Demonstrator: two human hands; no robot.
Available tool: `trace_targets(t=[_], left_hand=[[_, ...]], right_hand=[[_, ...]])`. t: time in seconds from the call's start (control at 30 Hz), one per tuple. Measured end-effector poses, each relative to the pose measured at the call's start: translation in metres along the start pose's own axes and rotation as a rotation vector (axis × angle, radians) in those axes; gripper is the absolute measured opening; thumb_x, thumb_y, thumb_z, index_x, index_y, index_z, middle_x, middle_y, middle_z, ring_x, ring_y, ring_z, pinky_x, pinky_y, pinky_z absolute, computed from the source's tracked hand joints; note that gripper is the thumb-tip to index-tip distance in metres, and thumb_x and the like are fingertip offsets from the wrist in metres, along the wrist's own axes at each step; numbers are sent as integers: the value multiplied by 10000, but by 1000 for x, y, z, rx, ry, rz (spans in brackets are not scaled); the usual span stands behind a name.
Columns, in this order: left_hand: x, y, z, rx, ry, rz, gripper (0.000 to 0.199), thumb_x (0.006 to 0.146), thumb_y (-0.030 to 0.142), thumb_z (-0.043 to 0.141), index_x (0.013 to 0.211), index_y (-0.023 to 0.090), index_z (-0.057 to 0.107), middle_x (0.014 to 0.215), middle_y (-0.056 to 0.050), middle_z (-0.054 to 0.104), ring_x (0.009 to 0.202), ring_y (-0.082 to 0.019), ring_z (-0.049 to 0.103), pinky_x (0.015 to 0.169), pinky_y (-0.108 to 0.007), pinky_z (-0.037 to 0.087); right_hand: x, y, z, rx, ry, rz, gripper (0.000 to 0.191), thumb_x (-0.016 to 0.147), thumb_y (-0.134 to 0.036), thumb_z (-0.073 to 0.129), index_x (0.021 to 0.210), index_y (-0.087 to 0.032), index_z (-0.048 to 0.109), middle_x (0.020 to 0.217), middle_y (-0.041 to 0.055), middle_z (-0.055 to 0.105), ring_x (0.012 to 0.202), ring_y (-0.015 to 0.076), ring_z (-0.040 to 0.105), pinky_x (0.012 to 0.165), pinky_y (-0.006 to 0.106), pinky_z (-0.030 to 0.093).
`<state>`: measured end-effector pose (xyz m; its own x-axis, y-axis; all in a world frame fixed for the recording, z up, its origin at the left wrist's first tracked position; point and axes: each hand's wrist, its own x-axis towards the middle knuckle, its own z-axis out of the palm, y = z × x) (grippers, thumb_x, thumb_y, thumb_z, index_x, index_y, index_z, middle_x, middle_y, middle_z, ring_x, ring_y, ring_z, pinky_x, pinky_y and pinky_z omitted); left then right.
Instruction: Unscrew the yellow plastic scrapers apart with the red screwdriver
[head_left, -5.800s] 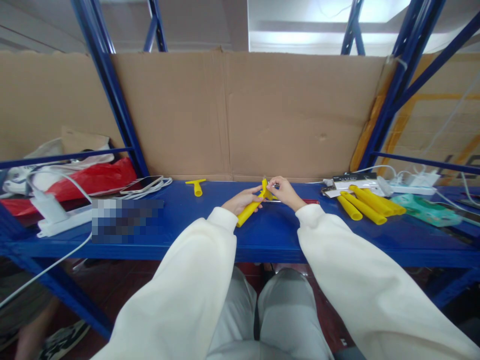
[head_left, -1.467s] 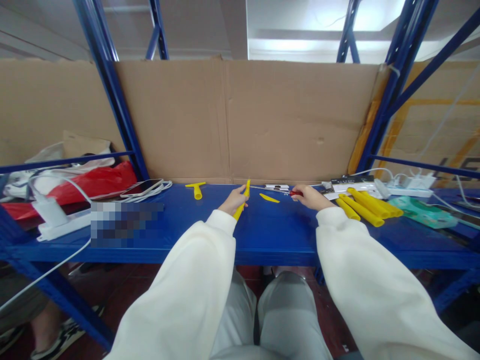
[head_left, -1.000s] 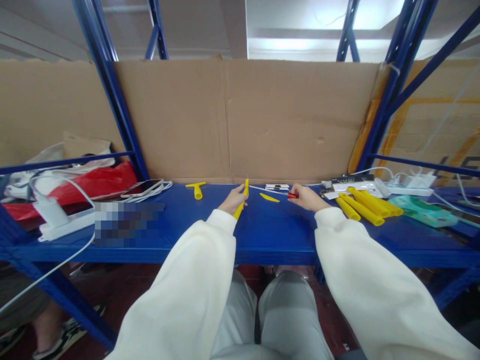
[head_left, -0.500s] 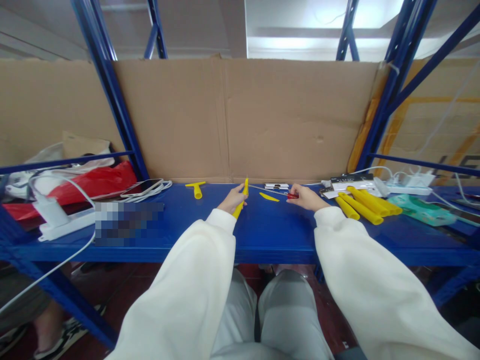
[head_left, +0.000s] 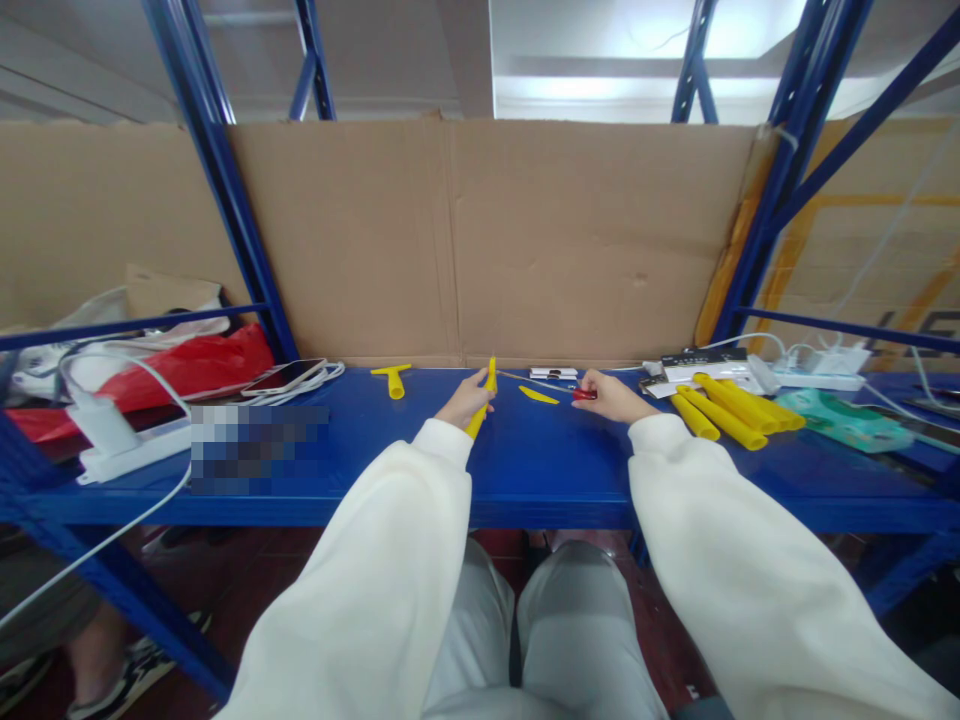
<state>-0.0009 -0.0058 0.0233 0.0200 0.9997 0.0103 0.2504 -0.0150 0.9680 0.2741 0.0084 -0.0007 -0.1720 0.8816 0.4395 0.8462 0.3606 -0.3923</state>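
Note:
My left hand (head_left: 466, 399) is closed around a yellow handled piece (head_left: 477, 421), its narrow end pointing up. My right hand (head_left: 609, 396) grips the red handle of a screwdriver (head_left: 584, 394), whose thin shaft runs left to the upper part of the yellow piece. Whether the tip touches it is too small to tell. Between my hands a flat yellow blade-shaped piece (head_left: 538, 395) lies on the blue table (head_left: 547, 460). A yellow T-shaped piece (head_left: 395, 381) lies left of my left hand.
Several yellow tubes (head_left: 721, 415) lie at the right, beside a green plastic bag (head_left: 844, 420). A small white-and-black item (head_left: 553, 373) sits near the cardboard wall (head_left: 585, 240). Power strip (head_left: 139, 447), phone (head_left: 285, 377), cables and red bag (head_left: 187, 365) occupy the left.
The red handle has turned slightly in my right hand, and the shaft has tilted a little. My left hand and the yellow piece have hardly moved.

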Motion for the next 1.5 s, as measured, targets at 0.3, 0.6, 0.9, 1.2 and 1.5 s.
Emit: trace_targets(t=[0.3, 0.6, 0.9, 1.2, 1.5], left_hand=[[3, -2, 0, 3, 2, -4, 743, 893, -28, 516, 1590, 186, 370, 1039, -82, 709, 480, -53, 501, 402, -168, 362], [0, 0, 0, 1, -2, -5, 746, 890, -38, 512, 1589, 182, 370, 1052, -83, 699, 480, -48, 494, 394, -168, 347], [3, -2, 1, 7, 11, -4, 764, 877, -18, 551, 1589, 200, 379, 1101, -106, 716, 486, -50, 501, 395, -156, 349], [3, -1, 0, 4, 5, -13, 763, 877, -24, 539, 1587, 208, 382, 1076, -92, 704, 487, -47, 503, 391, -156, 354], [5, -3, 0, -5, -5, -3, 765, 871, -10, 570, 1584, 201, 390, 1050, -86, 707, 495, -53, 510, 401, -159, 361]], right_hand=[[-1, -4, -1, 70, -99, -98, 275, 874, -428, 589, 689, -232, 529, 667, 30, 646, 667, 193, 603, 639, 298, 441], [1, 1, 2, -17, -27, -59, 265, 770, -382, 701, 702, -239, 490, 712, 10, 652, 662, 173, 572, 631, 283, 414], [0, 0, 4, 60, -93, -28, 360, 706, -476, 758, 726, -241, 486, 657, -14, 604, 639, 169, 554, 609, 280, 421], [-3, -6, 1, 113, -221, -6, 385, 831, -555, 628, 649, -232, 525, 607, 19, 606, 601, 181, 571, 602, 300, 429], [-1, -1, 2, 40, -49, -22, 344, 724, -474, 737, 681, -245, 483, 615, -7, 604, 626, 178, 571, 583, 281, 420]])
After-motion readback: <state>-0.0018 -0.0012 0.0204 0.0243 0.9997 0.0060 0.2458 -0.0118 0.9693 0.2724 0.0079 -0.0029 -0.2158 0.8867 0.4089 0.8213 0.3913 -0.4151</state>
